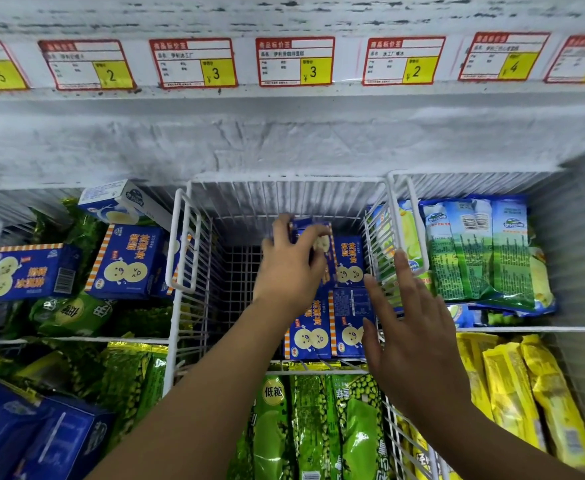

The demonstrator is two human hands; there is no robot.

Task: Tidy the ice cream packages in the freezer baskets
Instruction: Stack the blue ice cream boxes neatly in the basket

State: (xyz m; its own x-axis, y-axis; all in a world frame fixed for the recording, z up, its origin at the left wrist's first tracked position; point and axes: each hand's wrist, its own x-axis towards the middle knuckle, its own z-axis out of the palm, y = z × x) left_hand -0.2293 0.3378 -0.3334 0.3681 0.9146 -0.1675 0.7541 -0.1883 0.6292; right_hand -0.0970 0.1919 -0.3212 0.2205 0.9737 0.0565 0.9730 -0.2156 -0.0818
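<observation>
1. Toward the back of the middle basket (pixel 184 237), a blue box (pixel 313 230) is gripped by the left hand (pixel 291 268), with fingers and thumb curled round its upper end.
2. The right hand (pixel 412 327) is held apart from it, fingers straight and spread, over the packed boxes (pixel 348 268) by the basket's right wall. Whether they are being touched cannot be told.
3. So the hands are separate: one is clamped on card, the other is flat and holds nothing.
4. The blue box is seen as dark blue carton printed with pale round smiling faces, orange-and-white striped edging and yellow lettering. It is tipped against its neighbours.
5. A light, stiff carton is to be expected. Its shape should be kept by the corners, though the broad faces could be dented by a hard squeeze, and frost may leave the card slick.
6. The best hold is judged to be across the narrow sides near one end, so that a flat face can be slid in against the row.
7. More loose boxes (pixel 124 261) are spotted in the left basket, lying askew on green wrappers (pixel 72 313).
</observation>
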